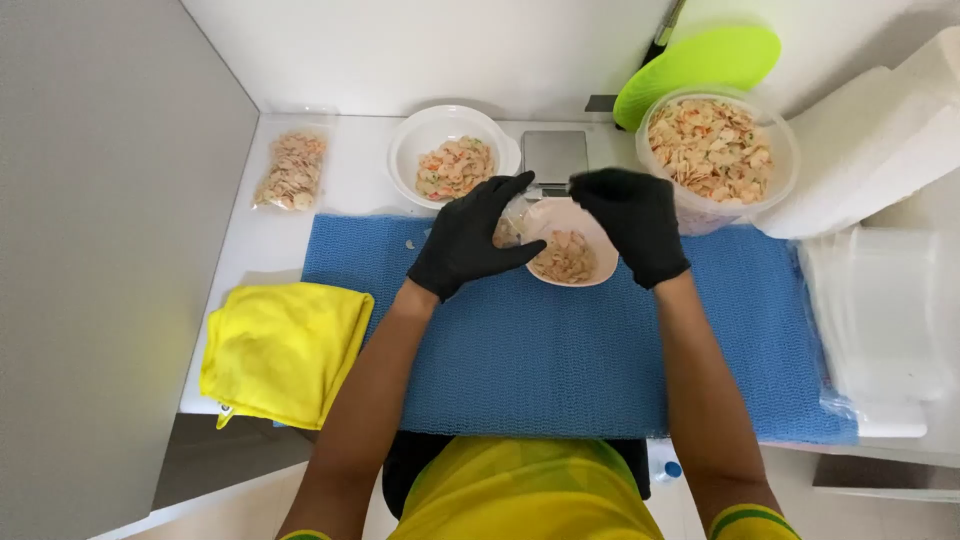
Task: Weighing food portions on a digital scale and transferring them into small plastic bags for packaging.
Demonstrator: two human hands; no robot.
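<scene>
Both hands wear black gloves and meet over the far middle of the blue mat. The left hand has its fingers spread and curled around a clear plastic bag that holds a few pale, orange-flecked chips; the bag sits just beside the palm at its 3 o'clock, touching the fingertips. The right hand is pinched narrow at the fingertips near the bag's upper edge, at about 9 o'clock from that hand, though whether it truly grips the film cannot be told. Directly below and between the two hands lies a small pink bowl with more chips, at roughly 5 o'clock from the left hand and 7 o'clock from the right.

At 12 o'clock from the bowl stands a small grey scale. A white bowl of chips sits at 11 o'clock, a large clear tub of chips at 2 o'clock with a green lid behind it. A filled bag lies far left, and a yellow cloth at 8 o'clock.
</scene>
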